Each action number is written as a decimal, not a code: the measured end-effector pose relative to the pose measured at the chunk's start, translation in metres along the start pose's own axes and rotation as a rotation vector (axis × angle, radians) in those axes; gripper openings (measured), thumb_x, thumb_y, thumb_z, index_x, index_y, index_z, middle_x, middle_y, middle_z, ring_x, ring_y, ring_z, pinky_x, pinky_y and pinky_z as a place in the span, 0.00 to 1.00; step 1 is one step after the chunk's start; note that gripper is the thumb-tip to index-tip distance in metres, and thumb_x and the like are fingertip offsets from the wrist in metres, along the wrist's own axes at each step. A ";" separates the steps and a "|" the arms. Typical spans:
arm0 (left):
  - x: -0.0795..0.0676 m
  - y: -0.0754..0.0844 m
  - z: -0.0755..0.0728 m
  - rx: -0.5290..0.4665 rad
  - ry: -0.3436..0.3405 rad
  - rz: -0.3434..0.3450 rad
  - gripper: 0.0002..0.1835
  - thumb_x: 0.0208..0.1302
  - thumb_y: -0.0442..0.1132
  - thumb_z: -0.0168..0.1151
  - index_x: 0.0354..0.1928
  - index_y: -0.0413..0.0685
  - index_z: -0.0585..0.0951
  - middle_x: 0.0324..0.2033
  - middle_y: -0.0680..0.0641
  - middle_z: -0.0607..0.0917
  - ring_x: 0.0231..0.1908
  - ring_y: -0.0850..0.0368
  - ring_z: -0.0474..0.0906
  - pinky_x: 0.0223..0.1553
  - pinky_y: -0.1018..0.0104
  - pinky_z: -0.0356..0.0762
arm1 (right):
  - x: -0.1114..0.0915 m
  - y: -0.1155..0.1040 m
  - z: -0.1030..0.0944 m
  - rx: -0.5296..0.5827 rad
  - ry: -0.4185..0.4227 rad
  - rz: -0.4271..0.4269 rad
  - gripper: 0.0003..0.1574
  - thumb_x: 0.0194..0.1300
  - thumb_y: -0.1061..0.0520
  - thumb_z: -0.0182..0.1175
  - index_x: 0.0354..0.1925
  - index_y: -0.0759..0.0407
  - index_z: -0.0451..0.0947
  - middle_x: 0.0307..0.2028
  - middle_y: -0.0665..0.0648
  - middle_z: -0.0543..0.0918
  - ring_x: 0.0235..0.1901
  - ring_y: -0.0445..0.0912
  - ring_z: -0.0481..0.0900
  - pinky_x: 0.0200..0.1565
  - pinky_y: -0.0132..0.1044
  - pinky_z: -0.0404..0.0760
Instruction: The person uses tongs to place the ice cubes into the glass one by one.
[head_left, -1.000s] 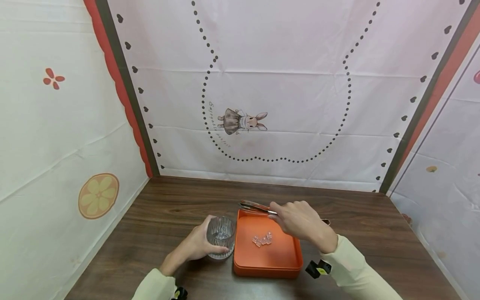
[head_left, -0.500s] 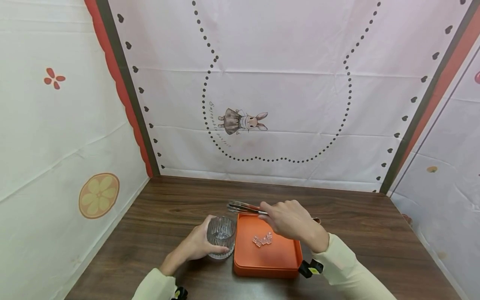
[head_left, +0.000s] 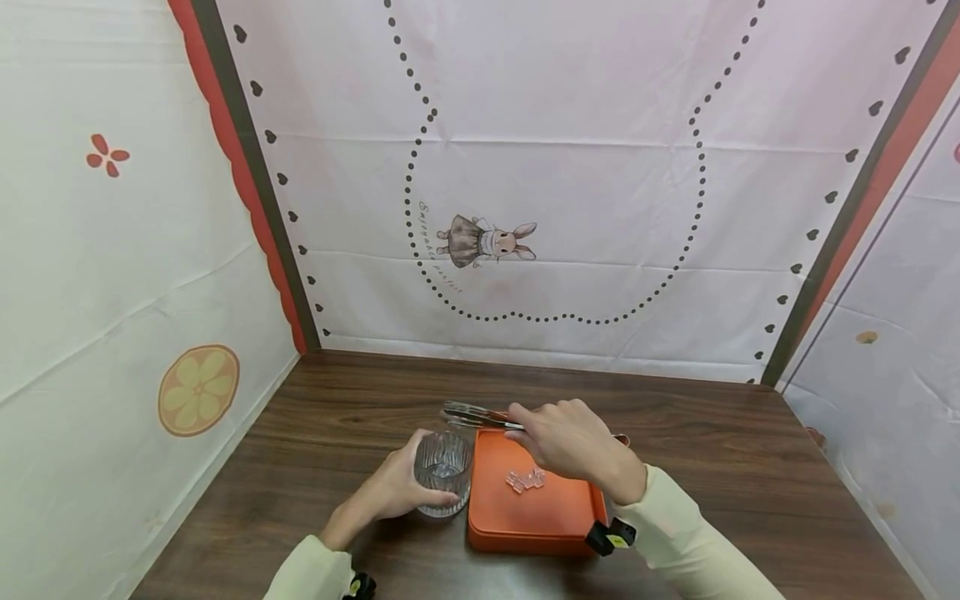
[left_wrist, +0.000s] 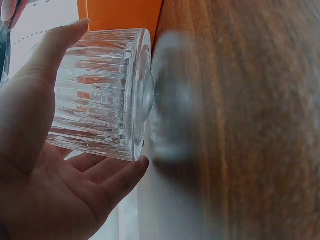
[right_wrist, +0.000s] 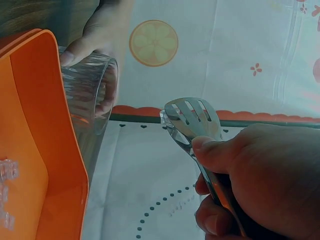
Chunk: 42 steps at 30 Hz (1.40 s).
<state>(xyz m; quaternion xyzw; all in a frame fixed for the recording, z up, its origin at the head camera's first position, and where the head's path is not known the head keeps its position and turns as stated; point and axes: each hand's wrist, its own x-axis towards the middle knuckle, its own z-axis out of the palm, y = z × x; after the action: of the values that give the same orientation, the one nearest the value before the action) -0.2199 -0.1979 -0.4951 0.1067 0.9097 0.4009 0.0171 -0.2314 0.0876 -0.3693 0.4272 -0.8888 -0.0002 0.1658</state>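
Observation:
My left hand [head_left: 396, 485] grips a ribbed clear drinking glass [head_left: 444, 457], thumb on the near side, fingers round the far side. The glass stands upright beside an orange tray [head_left: 536, 542]. My right hand [head_left: 576, 443] holds metal serving tongs [head_left: 480, 415] above the tray's back edge, their heads pointing left, behind and above the glass. In the right wrist view, the slotted head of the tongs [right_wrist: 192, 114] shows, with a small clear piece like an ice cube [right_wrist: 164, 120] between the tips. Several similar clear cubes [head_left: 525, 480] lie in the tray.
Dark wood-grain table [head_left: 360, 392] lies beneath everything. A printed white cloth [head_left: 585, 208] hangs behind the table, and more cloth covers the left and right sides. The tray's raised wall [right_wrist: 65, 100] stands close to the glass.
My right hand with the tongs has moved left, bringing the tong heads from over the tray's back edge to beyond its left corner, near the glass. The left hand and glass have stayed put.

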 end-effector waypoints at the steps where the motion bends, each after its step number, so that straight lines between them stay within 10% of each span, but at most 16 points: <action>1: 0.000 0.000 0.000 -0.003 0.000 0.001 0.53 0.38 0.58 0.83 0.65 0.47 0.64 0.45 0.46 0.82 0.45 0.53 0.79 0.48 0.51 0.77 | 0.000 0.000 0.000 0.001 -0.001 0.000 0.15 0.74 0.44 0.55 0.35 0.52 0.68 0.10 0.44 0.58 0.08 0.39 0.54 0.14 0.31 0.49; 42: 0.000 0.001 0.000 0.014 -0.006 -0.004 0.54 0.39 0.59 0.82 0.65 0.46 0.64 0.48 0.44 0.81 0.48 0.51 0.78 0.51 0.49 0.76 | -0.002 0.001 0.009 0.073 0.021 -0.017 0.16 0.73 0.42 0.55 0.36 0.51 0.69 0.11 0.42 0.58 0.09 0.36 0.55 0.15 0.29 0.50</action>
<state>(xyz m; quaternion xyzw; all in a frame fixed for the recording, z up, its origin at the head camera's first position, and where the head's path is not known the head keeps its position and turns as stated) -0.2197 -0.1975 -0.4940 0.1062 0.9126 0.3943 0.0197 -0.2337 0.0889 -0.3788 0.4403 -0.8829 0.0354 0.1591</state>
